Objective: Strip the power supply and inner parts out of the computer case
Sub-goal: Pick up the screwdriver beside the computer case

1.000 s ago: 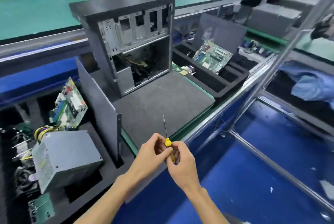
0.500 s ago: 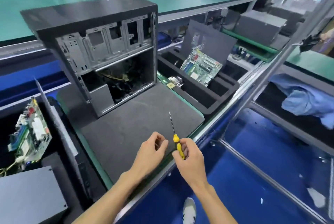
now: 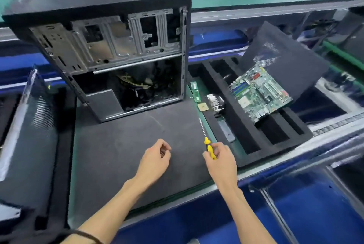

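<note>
Standing upright at the far edge of the dark mat (image 3: 122, 155), the computer case (image 3: 110, 46) is turned with its open side toward the person, cables visible in its lower bay. Bare mat is left between case and hands. A yellow-handled screwdriver (image 3: 206, 141) is gripped by the right hand (image 3: 220, 161), its shaft pointed away, toward the case's right edge. The left hand (image 3: 155, 161) is held loosely curled, holding nothing. A foam tray (image 3: 246, 141) lies just right of the mat.
</note>
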`<control>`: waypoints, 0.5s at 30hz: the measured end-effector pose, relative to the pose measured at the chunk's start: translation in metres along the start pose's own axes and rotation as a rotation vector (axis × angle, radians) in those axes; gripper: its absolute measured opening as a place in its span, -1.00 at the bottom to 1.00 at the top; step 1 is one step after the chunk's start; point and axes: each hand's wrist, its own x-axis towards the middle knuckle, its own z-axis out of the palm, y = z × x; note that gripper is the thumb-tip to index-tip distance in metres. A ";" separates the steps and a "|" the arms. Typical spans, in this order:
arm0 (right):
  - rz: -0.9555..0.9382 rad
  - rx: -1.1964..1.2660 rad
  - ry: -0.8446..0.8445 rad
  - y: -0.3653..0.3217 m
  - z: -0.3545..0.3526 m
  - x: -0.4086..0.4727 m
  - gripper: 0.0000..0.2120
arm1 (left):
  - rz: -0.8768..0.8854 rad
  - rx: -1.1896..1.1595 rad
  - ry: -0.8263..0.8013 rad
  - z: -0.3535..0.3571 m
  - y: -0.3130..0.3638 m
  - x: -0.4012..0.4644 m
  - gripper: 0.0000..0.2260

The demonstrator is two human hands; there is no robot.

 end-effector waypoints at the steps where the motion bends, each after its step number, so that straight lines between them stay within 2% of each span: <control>1: 0.005 -0.025 -0.011 0.006 -0.004 0.010 -0.87 | -0.020 0.005 0.014 0.005 0.001 0.002 -0.85; 7: 0.047 -0.146 -0.071 0.031 -0.016 0.046 -0.91 | -0.093 0.043 0.051 0.030 0.006 0.010 -0.86; 15: 0.031 -0.205 -0.105 0.037 -0.014 0.058 -0.75 | -0.119 0.079 0.062 0.040 0.007 0.024 -0.85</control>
